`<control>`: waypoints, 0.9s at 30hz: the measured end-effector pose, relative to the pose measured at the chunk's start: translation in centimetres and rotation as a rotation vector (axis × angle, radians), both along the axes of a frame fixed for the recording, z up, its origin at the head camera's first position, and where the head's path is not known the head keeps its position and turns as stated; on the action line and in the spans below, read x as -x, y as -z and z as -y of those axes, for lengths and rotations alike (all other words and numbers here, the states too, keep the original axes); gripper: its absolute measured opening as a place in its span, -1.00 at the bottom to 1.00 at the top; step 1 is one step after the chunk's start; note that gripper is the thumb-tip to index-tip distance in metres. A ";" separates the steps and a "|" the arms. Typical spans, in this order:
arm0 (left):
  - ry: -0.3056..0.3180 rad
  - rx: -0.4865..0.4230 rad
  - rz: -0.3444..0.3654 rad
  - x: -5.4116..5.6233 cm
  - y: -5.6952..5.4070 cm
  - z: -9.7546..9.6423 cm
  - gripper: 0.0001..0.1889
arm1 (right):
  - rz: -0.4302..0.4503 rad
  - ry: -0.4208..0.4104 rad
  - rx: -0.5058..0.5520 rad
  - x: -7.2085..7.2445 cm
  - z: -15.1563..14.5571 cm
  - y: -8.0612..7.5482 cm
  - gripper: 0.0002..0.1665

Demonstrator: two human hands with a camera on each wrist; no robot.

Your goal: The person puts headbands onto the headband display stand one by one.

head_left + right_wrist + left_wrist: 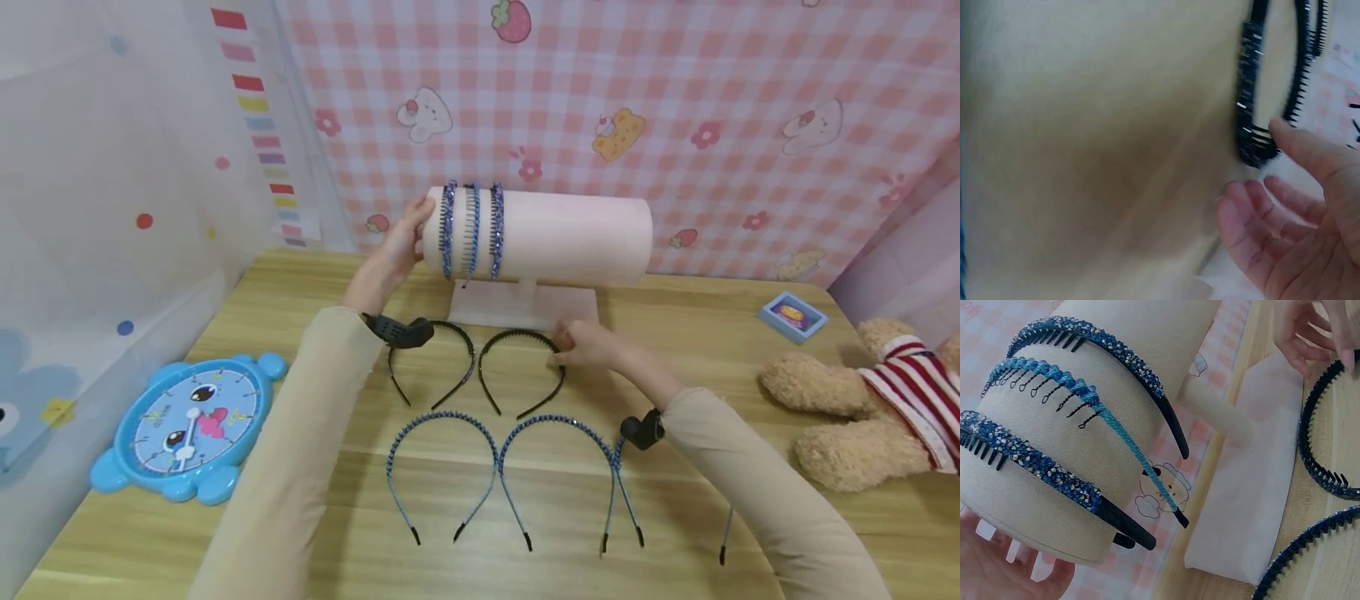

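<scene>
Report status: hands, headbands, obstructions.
Left hand steadies display roll, three headbands on it. Right hand touching black headband on table, grip unclear. Nothing blocking.

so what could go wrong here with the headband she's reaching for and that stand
The right hand touches the black headband only with its fingertips, so it could slip as it is lifted, or nudge the second black headband beside it. The cylinder stand sits on a narrow post; the left hand steadies only its end, so pushing another band on could tip it or shift the three headbands already there.
</scene>
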State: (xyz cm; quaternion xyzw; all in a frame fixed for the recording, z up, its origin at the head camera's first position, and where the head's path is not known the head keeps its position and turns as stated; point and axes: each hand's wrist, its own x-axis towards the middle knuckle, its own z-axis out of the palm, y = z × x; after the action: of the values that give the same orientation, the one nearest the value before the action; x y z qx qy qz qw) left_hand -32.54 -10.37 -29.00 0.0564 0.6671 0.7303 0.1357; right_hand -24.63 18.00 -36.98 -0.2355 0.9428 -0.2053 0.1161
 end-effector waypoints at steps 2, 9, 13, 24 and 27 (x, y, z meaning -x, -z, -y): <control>0.002 0.000 0.005 0.0 0.1 -0.1 -0.35 | 0.012 0.026 0.017 0.1 -0.1 0.7 -0.60; -0.003 -0.010 0.007 0.1 0.2 -0.2 -0.33 | 0.069 0.115 0.080 6.4 -5.1 8.0 -0.54; -0.008 -0.003 0.009 0.2 0.2 -0.1 -0.34 | 0.178 0.164 0.150 7.7 -8.5 8.8 -0.50; -0.010 -0.014 0.025 0.3 0.1 0.0 -0.35 | 0.430 0.471 0.310 -0.3 -11.4 -5.5 -0.31; -0.011 -0.023 0.025 0.3 0.1 0.0 -0.35 | 0.436 0.543 0.382 -0.3 -12.8 -6.7 -0.29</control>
State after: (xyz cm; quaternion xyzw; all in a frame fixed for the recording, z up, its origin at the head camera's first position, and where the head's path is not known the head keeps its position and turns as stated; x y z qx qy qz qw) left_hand -32.85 -10.32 -29.10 0.0449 0.6574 0.7392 0.1392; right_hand -24.31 30.78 -30.32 0.0541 0.8688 -0.4456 0.2089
